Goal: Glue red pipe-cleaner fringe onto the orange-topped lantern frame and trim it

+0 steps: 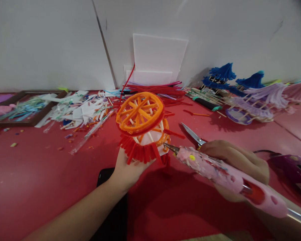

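My left hand [130, 167] is closed around the base of a small orange and red pipe-cleaner model [141, 113]. The model has a spoked orange wheel on top, pale sticks between its tiers and a red fringe low down, which hides some of my fingers. In my right hand [235, 160] is a pink hot glue gun [215, 167], crusted with old glue. Its metal tip meets or nearly meets the model's lower orange ring. Open-looking scissors [193, 134] lie by my right fingers; their handles are hidden, so I cannot tell whether the fingers touch them.
Red pipe cleaners [155, 88] lie at the back before white boards [160, 55]. Scraps [82, 108] and a brown frame [37, 117] are left. Blue [220, 73] and lilac models [256, 103] stand right, near a purple device [291, 170]. A black phone-like object [110, 214] lies under my left arm.
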{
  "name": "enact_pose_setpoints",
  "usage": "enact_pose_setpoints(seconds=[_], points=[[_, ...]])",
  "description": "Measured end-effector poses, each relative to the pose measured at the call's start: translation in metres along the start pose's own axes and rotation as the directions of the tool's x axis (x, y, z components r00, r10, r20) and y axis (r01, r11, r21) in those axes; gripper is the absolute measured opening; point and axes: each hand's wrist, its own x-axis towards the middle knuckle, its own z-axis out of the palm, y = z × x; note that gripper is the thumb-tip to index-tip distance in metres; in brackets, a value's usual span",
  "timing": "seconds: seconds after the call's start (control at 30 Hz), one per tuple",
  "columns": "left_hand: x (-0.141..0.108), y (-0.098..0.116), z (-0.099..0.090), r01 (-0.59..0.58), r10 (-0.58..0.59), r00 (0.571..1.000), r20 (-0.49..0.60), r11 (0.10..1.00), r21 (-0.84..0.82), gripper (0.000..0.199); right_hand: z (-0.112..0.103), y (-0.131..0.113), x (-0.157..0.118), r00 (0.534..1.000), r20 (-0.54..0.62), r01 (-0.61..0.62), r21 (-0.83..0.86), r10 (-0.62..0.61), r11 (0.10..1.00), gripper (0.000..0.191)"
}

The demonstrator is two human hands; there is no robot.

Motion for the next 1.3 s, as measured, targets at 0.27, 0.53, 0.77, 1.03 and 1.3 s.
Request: enact_pose_setpoints(seconds=[0.27,0.53,0.77,1.03,1.3], points=[[0.001,-0.001,0.000,0.011,-0.012,0.997,0.073,1.000,0.007,0.048,-0.004,0.004,-0.001,1.000,-0.027,-0.003,-0.064,0.001,0.998,0.020],[-0.001,0.004,0.000,0.002,-0.005,0.998,0.066,0.999,0.037,0.046,-0.002,0.005,0.000,0.998,-0.058,0.009,-0.084,-0.014,0.996,0.020],[0.001,-0.005,-0.004,-0.053,0.050,0.995,0.087,0.998,0.036,0.049,-0.003,0.003,0.004,0.999,-0.035,0.004,-0.062,-0.006,0.998,0.023],[0.000,-0.002,-0.003,-0.022,0.022,0.995,0.099,1.000,0.007,0.046,-0.001,0.002,0.006,0.999,-0.039,0.033,-0.105,-0.037,0.994,0.022],[0.005,-0.002,-0.001,-0.033,0.032,0.999,-0.019,0.998,-0.053,0.045,-0.004,0.021,0.010,0.998,-0.029,-0.056,-0.116,0.053,0.992,0.013]])
